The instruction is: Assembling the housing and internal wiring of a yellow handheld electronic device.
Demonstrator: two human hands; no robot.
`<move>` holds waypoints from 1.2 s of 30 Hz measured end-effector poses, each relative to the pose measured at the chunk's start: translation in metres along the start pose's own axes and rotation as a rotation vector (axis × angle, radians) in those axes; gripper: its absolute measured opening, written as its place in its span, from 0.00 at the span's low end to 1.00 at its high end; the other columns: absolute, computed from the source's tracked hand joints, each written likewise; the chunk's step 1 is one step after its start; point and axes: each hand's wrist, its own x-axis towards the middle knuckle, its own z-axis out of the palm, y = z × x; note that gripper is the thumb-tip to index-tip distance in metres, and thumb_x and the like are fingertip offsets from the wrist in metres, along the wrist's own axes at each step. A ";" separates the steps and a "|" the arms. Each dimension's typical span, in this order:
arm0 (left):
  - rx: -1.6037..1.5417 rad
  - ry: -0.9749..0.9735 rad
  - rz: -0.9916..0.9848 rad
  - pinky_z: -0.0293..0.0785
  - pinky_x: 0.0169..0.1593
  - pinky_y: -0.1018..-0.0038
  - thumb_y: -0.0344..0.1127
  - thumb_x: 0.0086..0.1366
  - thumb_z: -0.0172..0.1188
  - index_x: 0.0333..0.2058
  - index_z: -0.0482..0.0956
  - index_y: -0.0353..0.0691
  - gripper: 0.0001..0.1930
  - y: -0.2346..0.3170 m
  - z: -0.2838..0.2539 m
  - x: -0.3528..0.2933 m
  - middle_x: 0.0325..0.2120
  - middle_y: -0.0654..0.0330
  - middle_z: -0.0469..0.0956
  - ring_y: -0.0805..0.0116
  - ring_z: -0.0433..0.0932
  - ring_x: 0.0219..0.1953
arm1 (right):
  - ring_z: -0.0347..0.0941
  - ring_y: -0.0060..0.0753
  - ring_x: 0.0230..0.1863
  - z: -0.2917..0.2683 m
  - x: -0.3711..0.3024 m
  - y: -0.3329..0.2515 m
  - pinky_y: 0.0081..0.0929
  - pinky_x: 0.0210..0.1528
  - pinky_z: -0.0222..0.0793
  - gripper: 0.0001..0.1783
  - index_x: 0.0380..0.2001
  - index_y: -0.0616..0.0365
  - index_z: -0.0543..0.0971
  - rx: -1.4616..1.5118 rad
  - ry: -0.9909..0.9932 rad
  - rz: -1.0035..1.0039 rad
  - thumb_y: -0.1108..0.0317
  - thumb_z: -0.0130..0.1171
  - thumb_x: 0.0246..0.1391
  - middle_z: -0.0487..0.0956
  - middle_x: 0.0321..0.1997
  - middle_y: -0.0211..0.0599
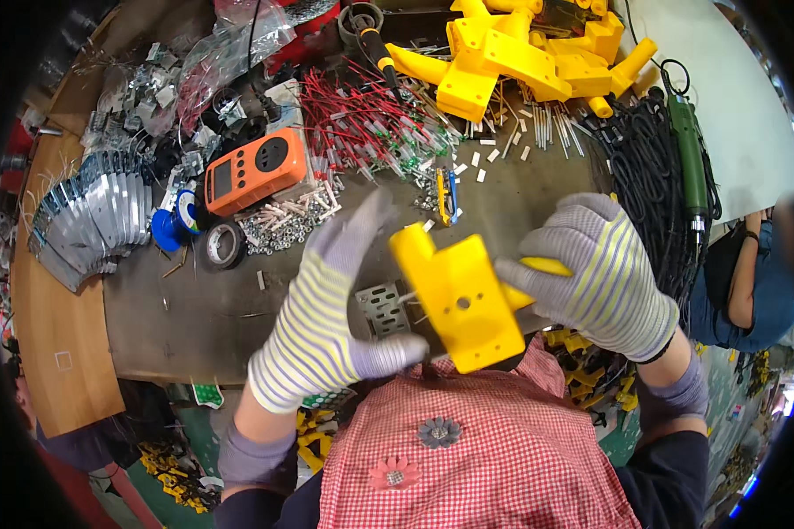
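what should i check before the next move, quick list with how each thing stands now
1. Right hand secure on the yellow housing: ok, it is closed on the part's right side.
2. Left hand free: ok, it is open beside the housing and seems to hold nothing.
3. Perforated metal plate separate from the housing: cannot tell, the two overlap in this view.
4. Green power screwdriver clear of the right hand: ok, it is off to the right, apart from it.
5. Small parts sorted: not ok, nuts and small pale pieces lie mixed in one heap.
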 end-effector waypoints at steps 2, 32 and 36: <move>0.146 -0.050 -0.021 0.61 0.63 0.51 0.63 0.37 0.75 0.69 0.55 0.33 0.65 0.000 0.017 -0.013 0.54 0.44 0.70 0.42 0.68 0.56 | 0.76 0.34 0.39 0.005 -0.013 -0.006 0.40 0.49 0.72 0.23 0.41 0.45 0.84 0.013 -0.065 0.227 0.59 0.67 0.36 0.77 0.36 0.27; 0.341 -0.156 0.093 0.50 0.66 0.45 0.70 0.32 0.73 0.66 0.60 0.35 0.65 0.008 0.039 0.003 0.61 0.45 0.63 0.41 0.59 0.65 | 0.76 0.48 0.42 0.053 -0.008 0.003 0.43 0.45 0.71 0.29 0.49 0.50 0.78 0.503 -0.167 0.243 0.52 0.70 0.42 0.77 0.38 0.41; 0.373 -0.134 0.117 0.56 0.61 0.44 0.70 0.35 0.72 0.61 0.65 0.36 0.59 0.001 0.040 -0.003 0.57 0.48 0.65 0.43 0.63 0.61 | 0.76 0.48 0.43 0.026 -0.019 0.021 0.43 0.47 0.72 0.29 0.50 0.49 0.78 0.345 -0.026 0.327 0.52 0.70 0.44 0.78 0.40 0.38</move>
